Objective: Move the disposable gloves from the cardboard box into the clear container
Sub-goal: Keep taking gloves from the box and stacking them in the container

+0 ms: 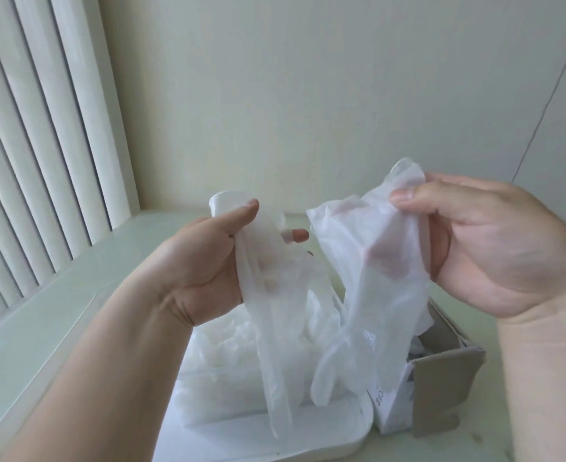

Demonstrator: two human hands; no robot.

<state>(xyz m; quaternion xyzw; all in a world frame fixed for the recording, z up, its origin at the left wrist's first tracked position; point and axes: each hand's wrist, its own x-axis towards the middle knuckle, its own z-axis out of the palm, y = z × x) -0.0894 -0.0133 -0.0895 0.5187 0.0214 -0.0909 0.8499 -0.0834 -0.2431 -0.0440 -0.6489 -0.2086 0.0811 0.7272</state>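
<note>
Pale green worktop [41,295] carries clear rectangular plastic container [361,418], part-filled w/ gloves, brown cardboard box [441,378] just right. Left hand [205,261] grip pinches thin translucent white glove [271,345]; right hand [495,248] grip clutches crumpled white glove bunch [368,261], prob. separating them over container.

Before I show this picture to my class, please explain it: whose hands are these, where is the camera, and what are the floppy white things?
No machine here: a person works bare-handed, filmed by one camera worn on the head, looking down. The left hand grips a thin see-through glove; the right hand pinches a second glove. Below, on a pale table, a clear container holds a pile of gloves, with the cardboard box to its right.
</note>
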